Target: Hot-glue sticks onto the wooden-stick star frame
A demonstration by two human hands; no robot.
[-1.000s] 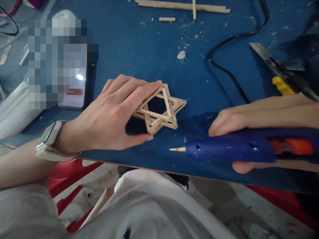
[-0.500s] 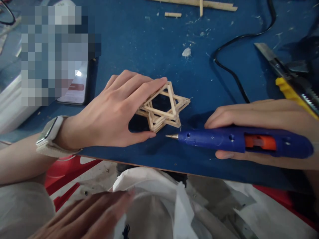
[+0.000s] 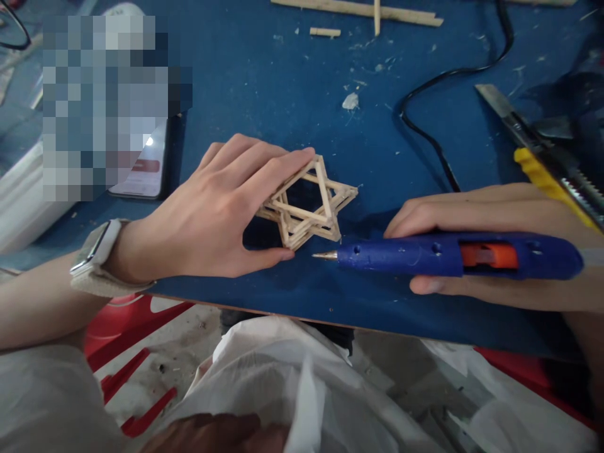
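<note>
My left hand (image 3: 226, 207), with a watch (image 3: 94, 248) on its wrist, is closed on a star (image 3: 325, 198) made of thin wooden sticks. The fingers press its upper left side and the thumb rests at its lower edge. My right hand (image 3: 472, 211) is wrapped round a blue hot glue gun (image 3: 401, 255) with an orange part showing in its opening. The metal nozzle points left, just below the star's lower right corner and close to my left thumb, apart from the star. Part of the star is hidden under my left hand.
Behind my left hand lies a phone (image 3: 141, 170), partly blurred out. A cutter knife (image 3: 542, 151) and a black cable (image 3: 425, 126) are at the right. Wooden sticks (image 3: 358, 9) lie at the back. Another hand (image 3: 221, 434) shows at the bottom, below the table edge.
The hand at the bottom has moved down and is mostly out of view. The glue gun's rear end has shifted slightly up and left. My left hand and the star have hardly moved.
</note>
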